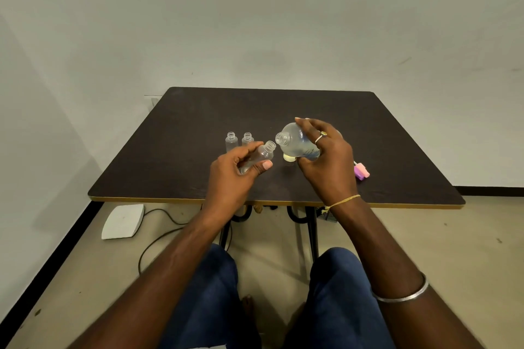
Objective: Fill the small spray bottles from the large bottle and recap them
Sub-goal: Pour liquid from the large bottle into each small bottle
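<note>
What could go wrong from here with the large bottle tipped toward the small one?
1. Spill: the large bottle, gripped by the right hand, is tipped with its wide open mouth near the narrow neck of the small bottle, which the left hand holds tilted. Liquid could miss and hit the table.
2. Knock-over: the left standing bottle and right standing bottle, both uncapped, sit just behind the left hand and might be bumped.

Dark brown table (198, 133) with a gold edge; clear small bottles (231, 141); clear large bottle (295, 141); pale yellow cap (289, 158); pink spray caps (361, 172); blue trousers (340, 292).
</note>
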